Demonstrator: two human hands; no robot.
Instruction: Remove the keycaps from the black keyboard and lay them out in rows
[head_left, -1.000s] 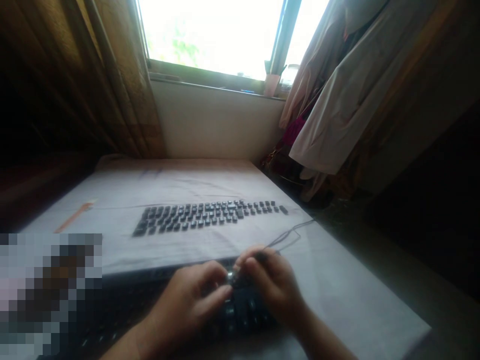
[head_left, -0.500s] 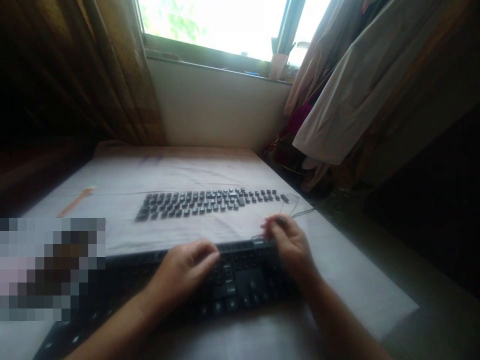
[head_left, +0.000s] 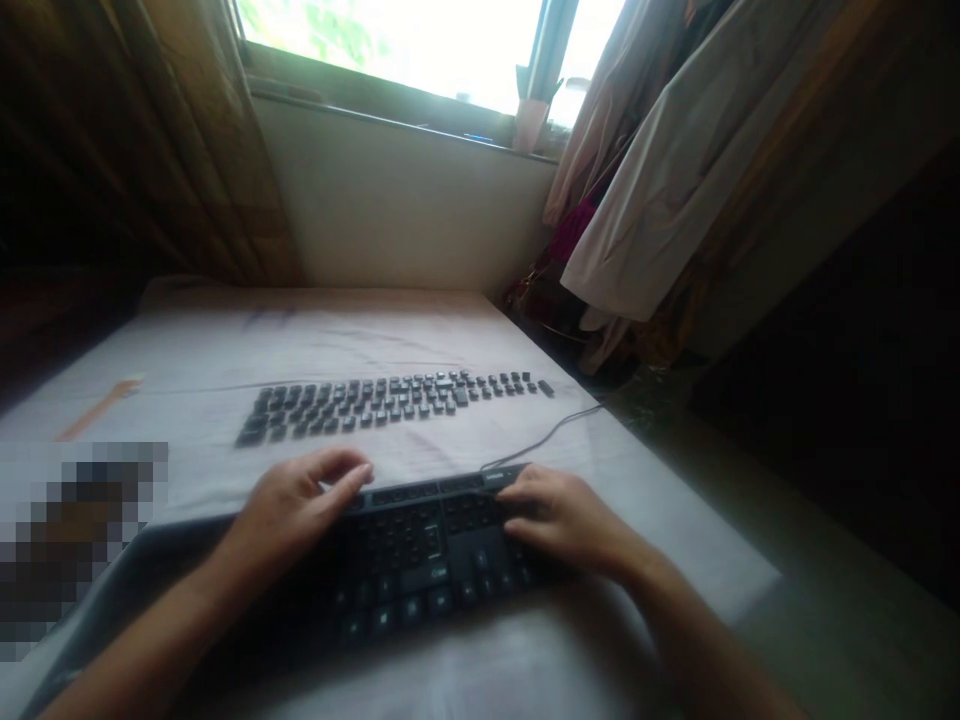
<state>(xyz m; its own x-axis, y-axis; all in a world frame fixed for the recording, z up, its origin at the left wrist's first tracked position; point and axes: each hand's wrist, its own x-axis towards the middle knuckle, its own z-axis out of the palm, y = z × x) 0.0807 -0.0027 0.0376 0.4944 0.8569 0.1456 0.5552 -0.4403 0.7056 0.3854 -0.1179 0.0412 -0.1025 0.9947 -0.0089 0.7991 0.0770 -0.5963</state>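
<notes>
A black keyboard point(head_left: 420, 578) lies across the bed in front of me, with several keys fitted. Over its upper left part is my left hand point(head_left: 300, 495), thumb and fingertips brought together in a pinch; anything between them is too small to tell. My right hand point(head_left: 566, 520) rests at the right end of the keyboard, fingers pointing left over the keys and thumb apart from them. Beyond the keyboard, loose black keycaps point(head_left: 364, 405) are laid out in rows on the sheet. A thin black cable point(head_left: 540, 443) runs from the keyboard's back edge to the right.
The pale bed sheet point(head_left: 360, 330) reaches to the wall, its right edge dropping to the floor. An orange stick-like item point(head_left: 101, 408) lies at the left, near a blurred-out patch. Clothes point(head_left: 645, 220) hang at the right; a curtain point(head_left: 180, 150) hangs at the left.
My right hand has come down from the raised cable onto the keyboard, and the cable now lies on the sheet. My left hand has moved left. The view has shifted slightly right.
</notes>
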